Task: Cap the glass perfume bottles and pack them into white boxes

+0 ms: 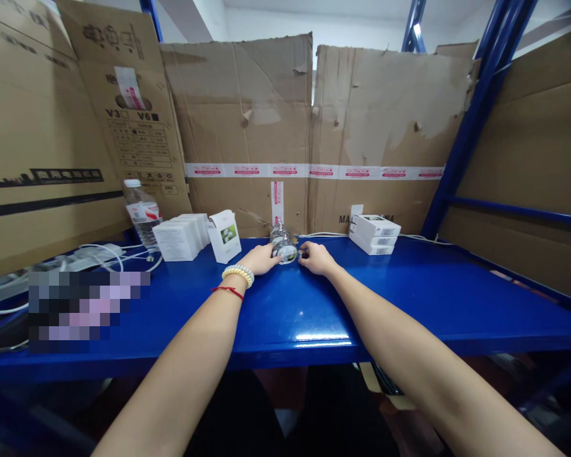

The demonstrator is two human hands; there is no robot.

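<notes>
The clear vessel (288, 252) is resting near the middle of the blue tabletop (423, 292), with more clear ware (279, 233) sitting just behind it. Your left hand (261, 259) is gripping its left side, the fingers partly curled and the thumb bearing on the near side. Your right hand (316, 258) is pinching a small shiny piece (301, 254) just beside it, fingers nearly closed; what the piece is, you cannot be telling from here. You seem to be handling or fitting parts, so the next move is probably calling for a steady left hold and a careful right-hand approach. An open white box (225, 238) is standing near your left hand, with a row of white boxes (181, 237) beyond. Bare tabletop is stretching toward the front edge and rightward below the stacked boxes (375, 235), while the cardboard panels (247, 114) are limiting reach behind.
</notes>
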